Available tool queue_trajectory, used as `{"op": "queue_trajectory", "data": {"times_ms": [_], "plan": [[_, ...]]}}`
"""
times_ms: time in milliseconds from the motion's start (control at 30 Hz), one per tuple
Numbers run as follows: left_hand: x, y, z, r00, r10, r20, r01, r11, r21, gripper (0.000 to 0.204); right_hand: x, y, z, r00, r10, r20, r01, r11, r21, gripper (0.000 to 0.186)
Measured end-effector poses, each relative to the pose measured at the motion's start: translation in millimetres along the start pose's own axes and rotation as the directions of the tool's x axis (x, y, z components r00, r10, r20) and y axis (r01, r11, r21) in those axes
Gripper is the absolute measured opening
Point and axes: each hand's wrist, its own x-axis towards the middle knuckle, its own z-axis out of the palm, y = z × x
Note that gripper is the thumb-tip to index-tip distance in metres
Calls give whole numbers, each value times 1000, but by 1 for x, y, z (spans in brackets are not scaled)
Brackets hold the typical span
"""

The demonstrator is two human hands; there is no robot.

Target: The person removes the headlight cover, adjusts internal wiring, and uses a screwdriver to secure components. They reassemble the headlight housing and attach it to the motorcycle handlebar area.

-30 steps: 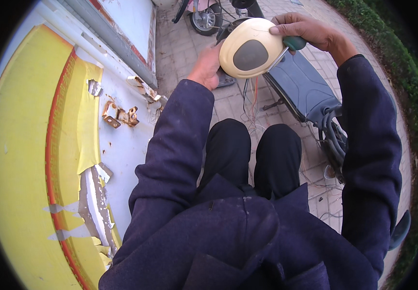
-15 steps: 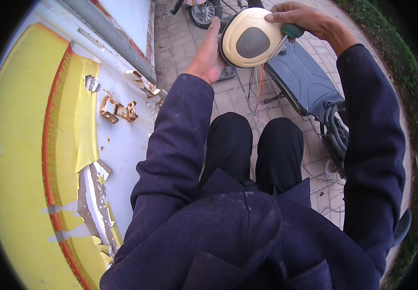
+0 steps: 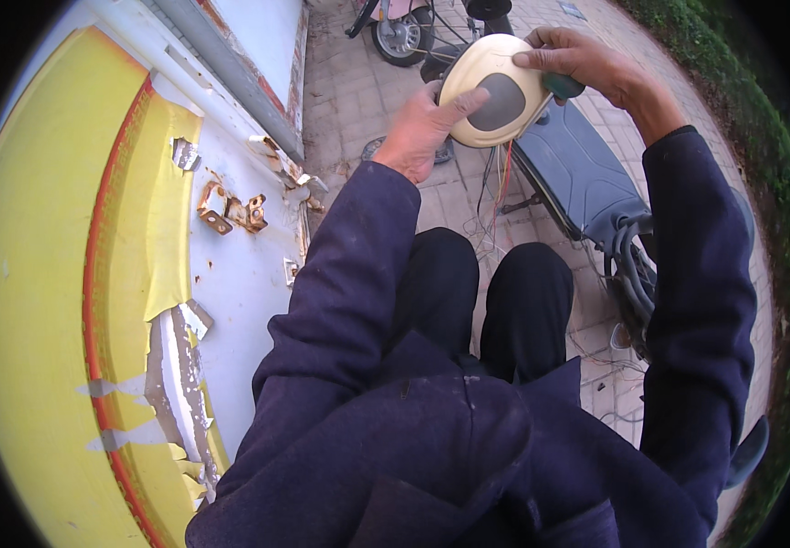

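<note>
My left hand (image 3: 427, 132) grips the left side of a cream oval plastic housing (image 3: 477, 68) with a grey centre panel, its thumb lying across the face. My right hand (image 3: 591, 64) is closed at the housing’s upper right, thumb pressed on the face, and also holds a green handle (image 3: 566, 86), apparently a screwdriver’s. The fingers behind both objects are partly hidden. Thin red and dark wires (image 3: 504, 183) hang under the housing beside a grey scooter footboard (image 3: 573, 169).
A pink scooter’s front wheel (image 3: 402, 38) stands beyond my hands. A peeling yellow-and-white panel (image 3: 30, 274) with rusty brackets (image 3: 230, 210) is at my left. My knees (image 3: 523, 292) are below. Loose cables (image 3: 627, 384) lie on the paving (image 3: 349, 110); a hedge (image 3: 769, 164) runs along the right.
My left thumb has come down from upright beside the housing onto its face. The housing and both hands appear slightly lower and farther right than half a second ago.
</note>
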Motion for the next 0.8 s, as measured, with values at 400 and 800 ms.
{"op": "queue_trajectory", "data": {"times_ms": [400, 800], "plan": [[-12, -12, 19, 957, 231, -177, -223, 973, 65, 74, -30, -8, 35, 940, -144, -310, 74, 971, -227, 90], [-12, -37, 11, 967, 96, -236, -180, 913, -367, 63, -76, 4, 94, 984, 68, -162, 59, 740, 670, 62]]}}
